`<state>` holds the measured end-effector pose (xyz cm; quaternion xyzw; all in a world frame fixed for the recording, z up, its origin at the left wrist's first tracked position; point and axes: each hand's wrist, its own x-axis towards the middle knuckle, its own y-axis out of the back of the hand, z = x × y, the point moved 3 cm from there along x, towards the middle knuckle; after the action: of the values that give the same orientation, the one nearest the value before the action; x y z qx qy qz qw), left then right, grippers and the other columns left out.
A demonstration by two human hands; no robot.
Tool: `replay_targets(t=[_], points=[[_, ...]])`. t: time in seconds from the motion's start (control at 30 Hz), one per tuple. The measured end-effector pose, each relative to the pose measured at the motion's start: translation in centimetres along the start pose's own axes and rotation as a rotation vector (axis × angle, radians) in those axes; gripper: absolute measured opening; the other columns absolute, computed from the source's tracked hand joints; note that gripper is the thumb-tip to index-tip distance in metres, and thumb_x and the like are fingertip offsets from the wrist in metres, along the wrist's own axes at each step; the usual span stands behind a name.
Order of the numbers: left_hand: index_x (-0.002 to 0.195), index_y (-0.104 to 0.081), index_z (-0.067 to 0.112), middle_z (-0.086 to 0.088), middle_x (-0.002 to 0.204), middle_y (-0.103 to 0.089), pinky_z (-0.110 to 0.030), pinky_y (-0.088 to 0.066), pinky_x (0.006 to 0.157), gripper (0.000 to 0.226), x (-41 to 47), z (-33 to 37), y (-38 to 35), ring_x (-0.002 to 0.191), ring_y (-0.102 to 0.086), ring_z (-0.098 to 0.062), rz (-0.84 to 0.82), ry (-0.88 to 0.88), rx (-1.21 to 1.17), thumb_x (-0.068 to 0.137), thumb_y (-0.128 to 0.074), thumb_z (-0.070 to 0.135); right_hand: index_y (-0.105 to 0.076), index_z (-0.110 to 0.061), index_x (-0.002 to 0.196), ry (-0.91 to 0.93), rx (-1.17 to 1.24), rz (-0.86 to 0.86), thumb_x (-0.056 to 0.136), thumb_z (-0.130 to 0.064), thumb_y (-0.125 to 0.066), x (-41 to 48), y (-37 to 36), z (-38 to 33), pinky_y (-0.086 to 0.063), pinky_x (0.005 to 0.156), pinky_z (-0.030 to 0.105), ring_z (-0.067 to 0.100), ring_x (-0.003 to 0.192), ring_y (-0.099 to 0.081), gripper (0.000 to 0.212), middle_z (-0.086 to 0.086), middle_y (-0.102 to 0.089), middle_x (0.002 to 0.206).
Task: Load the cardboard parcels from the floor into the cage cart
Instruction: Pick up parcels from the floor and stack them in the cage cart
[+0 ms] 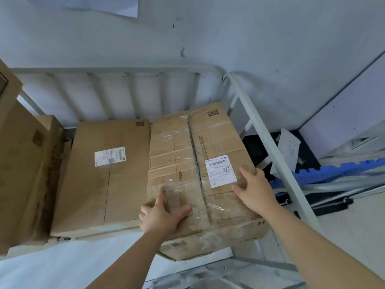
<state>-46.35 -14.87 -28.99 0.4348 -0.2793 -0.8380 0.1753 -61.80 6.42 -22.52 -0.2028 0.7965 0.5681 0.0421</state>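
Note:
A taped cardboard parcel (187, 155) with a white label lies inside the grey cage cart (256, 126), against its right rail and overhanging the near edge. My left hand (160, 215) rests flat on its near left top, fingers spread. My right hand (253, 190) lies on its right top edge, thumb beside the label, fingers curled over the side. A second flat parcel (100, 184) with a white label lies to its left, side by side. More brown parcels (23, 163) stand stacked at the far left of the cart.
The cart's barred back panel (116, 94) stands against a pale wall. Right of the cart lie a blue plastic pallet (333, 172), crumpled paper (288, 147) and black items (329, 205) on the floor.

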Motion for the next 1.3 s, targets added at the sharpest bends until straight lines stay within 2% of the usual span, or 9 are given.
replay_targets(t=[0.13, 0.37, 0.53, 0.67, 0.83, 0.9, 1.03, 1.1, 1.3], points=[[0.146, -0.003, 0.051, -0.013, 0.129, -0.032, -0.042, -0.037, 0.103, 0.115, 2.2, 0.3, -1.6, 0.119, -0.034, -0.033, 0.003, 0.028, 0.002, 0.054, -0.061, 0.085, -0.027, -0.029, 0.146, 0.013, -0.027, -0.042, 0.089, -0.04, -0.056, 2.8, -1.8, 1.3, -0.042, 0.088, 0.032, 0.027, 0.117, -0.048, 0.065, 0.012, -0.03, 0.141], [0.147, -0.004, 0.049, -0.016, 0.132, -0.033, -0.042, -0.033, 0.104, 0.112, 8.8, 0.7, -3.8, 0.12, -0.035, -0.034, 0.039, 0.056, 0.162, 0.057, -0.06, 0.084, -0.025, -0.031, 0.148, -0.029, 0.042, -0.089, 0.09, -0.041, -0.054, 8.0, -8.3, 4.3, -0.042, 0.083, 0.031, 0.028, 0.11, -0.053, 0.065, 0.013, -0.029, 0.142], [0.149, -0.003, 0.045, -0.017, 0.135, -0.03, -0.042, -0.03, 0.104, 0.11, 12.6, 0.3, -7.2, 0.122, -0.033, -0.035, 0.022, 0.087, 0.211, 0.062, -0.058, 0.083, -0.026, -0.031, 0.148, -0.053, 0.067, -0.13, 0.09, -0.04, -0.056, 11.7, -12.4, 6.8, -0.041, 0.094, 0.037, 0.032, 0.123, -0.045, 0.066, 0.013, -0.026, 0.145], [0.149, -0.003, 0.044, -0.017, 0.135, -0.03, -0.042, -0.029, 0.105, 0.11, 15.1, -0.7, -10.2, 0.123, -0.032, -0.035, 0.002, 0.109, 0.2, 0.062, -0.057, 0.083, -0.026, -0.032, 0.148, -0.061, 0.056, -0.168, 0.09, -0.04, -0.056, 14.0, -15.5, 8.7, -0.041, 0.094, 0.037, 0.033, 0.123, -0.046, 0.066, 0.015, -0.025, 0.147], [0.149, -0.001, 0.044, -0.017, 0.136, -0.028, -0.041, -0.028, 0.107, 0.111, 17.9, -1.9, -13.0, 0.123, -0.031, -0.034, 0.013, 0.13, 0.219, 0.062, -0.058, 0.083, -0.022, -0.031, 0.149, -0.062, 0.077, -0.209, 0.09, -0.039, -0.057, 15.9, -19.3, 10.8, -0.036, 0.104, 0.039, 0.034, 0.13, -0.04, 0.069, 0.018, -0.017, 0.151], [0.149, 0.0, 0.044, -0.018, 0.138, -0.025, -0.042, -0.026, 0.108, 0.111, 19.2, -2.2, -13.7, 0.124, -0.03, -0.034, 0.029, 0.125, 0.221, 0.063, -0.059, 0.081, -0.019, -0.031, 0.15, -0.054, 0.089, -0.225, 0.091, -0.038, -0.056, 16.7, -20.7, 11.2, -0.036, 0.102, 0.036, 0.033, 0.127, -0.042, 0.07, 0.018, -0.018, 0.149], [0.149, 0.007, 0.045, -0.024, 0.148, -0.012, -0.047, -0.022, 0.112, 0.113, 22.0, -3.0, -15.0, 0.132, -0.021, -0.038, 0.047, 0.128, 0.266, 0.064, -0.06, 0.08, -0.015, -0.033, 0.15, -0.054, 0.07, -0.281, 0.092, -0.04, -0.054, 18.5, -23.7, 11.9, -0.04, 0.088, 0.033, 0.029, 0.111, -0.052, 0.07, 0.018, -0.022, 0.143], [0.148, 0.009, 0.044, -0.027, 0.15, -0.004, -0.049, -0.018, 0.113, 0.113, 23.2, -3.7, -15.9, 0.135, -0.015, -0.041, 0.036, 0.126, 0.267, 0.066, -0.061, 0.077, -0.014, -0.033, 0.148, -0.041, 0.034, -0.289, 0.091, -0.04, -0.054, 19.3, -25.3, 12.2, -0.042, 0.089, 0.034, 0.03, 0.109, -0.052, 0.07, 0.019, -0.025, 0.14], [0.147, 0.013, 0.043, -0.028, 0.148, 0.002, -0.049, -0.017, 0.112, 0.117, 26.6, -5.8, -19.2, 0.134, -0.013, -0.043, 0.045, 0.147, 0.288, 0.066, -0.064, 0.075, -0.009, -0.034, 0.145, -0.006, -0.069, -0.272, 0.089, -0.039, -0.057, 21.0, -29.9, 13.5, -0.049, 0.089, 0.043, 0.034, 0.103, -0.051, 0.074, 0.018, -0.032, 0.129]])
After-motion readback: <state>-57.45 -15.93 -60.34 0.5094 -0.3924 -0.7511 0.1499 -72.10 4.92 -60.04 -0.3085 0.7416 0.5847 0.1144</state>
